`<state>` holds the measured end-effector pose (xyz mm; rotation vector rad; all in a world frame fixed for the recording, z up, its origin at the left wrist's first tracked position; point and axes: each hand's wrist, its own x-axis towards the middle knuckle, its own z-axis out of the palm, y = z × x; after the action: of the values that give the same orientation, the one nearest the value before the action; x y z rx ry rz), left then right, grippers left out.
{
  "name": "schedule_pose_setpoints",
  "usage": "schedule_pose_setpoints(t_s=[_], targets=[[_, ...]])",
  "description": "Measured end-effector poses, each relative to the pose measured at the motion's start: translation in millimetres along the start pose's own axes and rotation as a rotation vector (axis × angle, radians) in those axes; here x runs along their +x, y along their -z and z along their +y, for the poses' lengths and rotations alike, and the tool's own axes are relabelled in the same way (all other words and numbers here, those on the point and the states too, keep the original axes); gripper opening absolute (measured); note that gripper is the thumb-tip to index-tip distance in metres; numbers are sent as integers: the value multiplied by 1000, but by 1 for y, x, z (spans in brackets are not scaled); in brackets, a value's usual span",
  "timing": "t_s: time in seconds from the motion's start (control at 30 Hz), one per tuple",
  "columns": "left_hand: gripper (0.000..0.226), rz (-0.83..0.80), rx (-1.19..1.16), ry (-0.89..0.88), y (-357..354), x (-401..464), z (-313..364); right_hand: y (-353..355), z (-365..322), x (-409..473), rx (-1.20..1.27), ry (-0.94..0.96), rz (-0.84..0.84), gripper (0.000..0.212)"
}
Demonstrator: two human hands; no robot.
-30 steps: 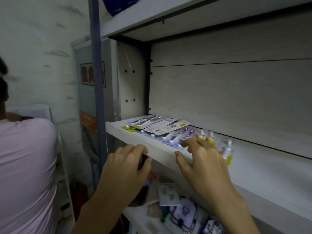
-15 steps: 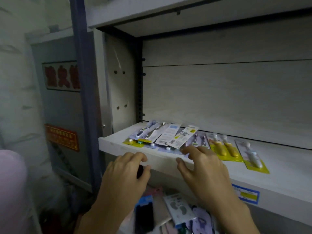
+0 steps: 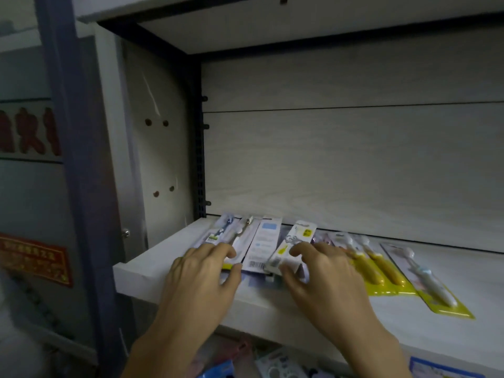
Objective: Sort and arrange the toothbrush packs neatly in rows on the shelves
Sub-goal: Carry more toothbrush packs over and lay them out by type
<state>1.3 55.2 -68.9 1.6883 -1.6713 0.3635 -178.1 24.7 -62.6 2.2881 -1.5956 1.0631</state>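
Several toothbrush packs lie side by side on the white shelf (image 3: 148, 264). From the left: a blue-brush pack (image 3: 222, 230), a pale pack (image 3: 245, 234), a blue-and-white card-back pack (image 3: 263, 242), a white-and-yellow pack (image 3: 296, 237), two yellow-handled packs (image 3: 379, 268) and a white brush on a yellow card (image 3: 429, 282). My left hand (image 3: 201, 279) rests with its fingers on the near ends of the leftmost packs. My right hand (image 3: 327, 279) pinches the near end of the white-and-yellow pack between thumb and curled fingers. It hides part of a purple pack behind it.
Overhead sits another shelf board (image 3: 245, 12), and the wood-grain back panel (image 3: 354, 165) closes the rear. A blue-grey post (image 3: 81, 186) stands left of the shelf. Mixed packaged goods (image 3: 275, 364) lie on the lower shelf. The shelf runs on to the right.
The view has swung right and closer to the shelf. Both hands rose from the shelf's front edge onto the packs; the right one now holds a pack's near end.
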Motion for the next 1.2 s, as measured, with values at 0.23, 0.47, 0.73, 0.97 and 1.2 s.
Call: schedule_pose_setpoints(t_s=[0.23, 0.47, 0.73, 0.97, 1.2], targets=[[20, -2, -11, -7, -23, 33, -12, -21, 4, 25, -52, 7, -47, 38], [31, -53, 36, 35, -33, 52, -27, -40, -10, 36, -134, 130, -166, 56], [47, -230, 204, 0, -38, 68, -43, -54, -24, 48, -199, 99, -269, 65], [35, -186, 108, -18, -42, 70, -46, -46, -29, 49, -196, 155, -168, 34], [23, -80, -45, -12, -37, 66, -40, -51, -26, 45, -248, 104, 101, 32]])
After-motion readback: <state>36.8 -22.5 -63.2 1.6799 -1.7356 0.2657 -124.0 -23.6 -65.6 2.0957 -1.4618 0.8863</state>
